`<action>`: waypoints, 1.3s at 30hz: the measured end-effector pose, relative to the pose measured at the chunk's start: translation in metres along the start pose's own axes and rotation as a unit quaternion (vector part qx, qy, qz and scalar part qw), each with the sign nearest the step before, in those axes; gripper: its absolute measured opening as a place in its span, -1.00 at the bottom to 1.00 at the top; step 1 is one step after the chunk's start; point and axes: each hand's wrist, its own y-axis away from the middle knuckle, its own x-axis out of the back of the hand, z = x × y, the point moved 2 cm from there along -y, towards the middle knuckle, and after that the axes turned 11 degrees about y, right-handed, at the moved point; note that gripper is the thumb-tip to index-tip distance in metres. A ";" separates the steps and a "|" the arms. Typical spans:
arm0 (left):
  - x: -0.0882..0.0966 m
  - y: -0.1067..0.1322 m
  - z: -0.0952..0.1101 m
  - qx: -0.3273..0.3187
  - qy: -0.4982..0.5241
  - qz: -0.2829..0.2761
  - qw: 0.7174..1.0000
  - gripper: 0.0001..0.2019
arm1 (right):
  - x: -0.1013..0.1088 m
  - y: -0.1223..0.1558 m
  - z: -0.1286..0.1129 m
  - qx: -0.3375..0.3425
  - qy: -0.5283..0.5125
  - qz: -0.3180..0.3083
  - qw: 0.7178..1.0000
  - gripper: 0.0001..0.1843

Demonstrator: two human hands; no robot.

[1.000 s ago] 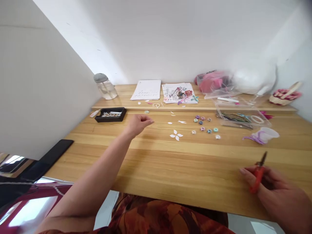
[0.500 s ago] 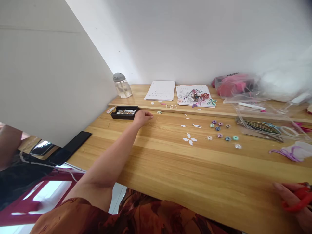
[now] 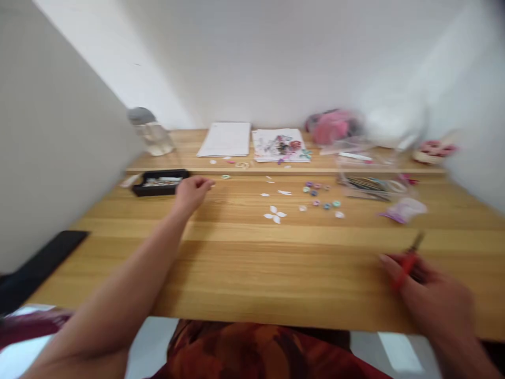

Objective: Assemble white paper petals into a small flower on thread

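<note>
Head view, blurred by motion. I take the black tray (image 3: pixel 160 184) as landmark. Just right of it my left hand (image 3: pixel 192 192) rests on the counter (image 3: pixel 252 263), arm stretched far forward, fingers curled loosely together; something small and pale may sit at the fingertips, but I cannot tell whether they pinch it. Well to the right of the tray and nearer me, my right hand (image 3: pixel 432 295) lies low on the counter with its fingers wrapped around red-handled scissors (image 3: pixel 406 263), blades pointing away from me. Farther right of the tray lie a finished white petal flower (image 3: pixel 275 214) and a cluster of small coloured coils (image 3: pixel 321 199), with loose white petals between. I judge the work partly done: some pieces are made, none yet mounted on the sheets behind.
</note>
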 end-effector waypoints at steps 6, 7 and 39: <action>-0.022 0.023 0.017 0.015 0.037 -0.056 0.998 -0.65 | 0.007 0.007 -0.032 -0.025 -0.090 0.002 0.996 -0.52; -0.026 0.027 0.021 0.010 0.042 -0.073 0.996 -0.65 | 0.007 0.005 -0.031 -0.026 -0.091 0.002 0.996 -0.50; -0.173 0.207 0.131 0.227 0.453 -0.407 0.760 -0.57 | -0.015 0.044 -0.059 -0.037 -0.432 -0.140 0.890 -0.77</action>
